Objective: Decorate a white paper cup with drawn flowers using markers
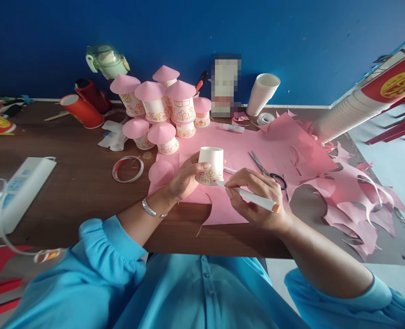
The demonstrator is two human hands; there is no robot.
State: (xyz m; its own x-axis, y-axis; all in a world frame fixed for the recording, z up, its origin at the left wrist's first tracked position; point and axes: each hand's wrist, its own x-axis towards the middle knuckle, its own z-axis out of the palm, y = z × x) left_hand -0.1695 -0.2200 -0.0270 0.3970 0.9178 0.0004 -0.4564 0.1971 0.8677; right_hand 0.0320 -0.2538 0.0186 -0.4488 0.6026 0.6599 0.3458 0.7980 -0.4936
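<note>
In the middle of the view my left hand (187,177) is closed around a white paper cup (212,160), which stands upside down with its wide rim lowest. Flowers in orange and yellowish lines run along the cup's lower part. My right hand (255,196) grips a white marker (255,198) with an orange end, its tip at the cup's lower right. Behind the cup lies a second white pen (230,170), partly hidden. Pink card (229,214) spreads beneath both hands, and a pink paper disc (161,172) lies left of my left hand.
Several decorated cups with pink cone roofs (180,103) stand behind. Scissors (265,171) and pink scraps (355,205) lie to the right. A tape roll (127,169) and a power strip (20,192) are at left. Stacked white cups (262,93) lean near the blue wall (291,36).
</note>
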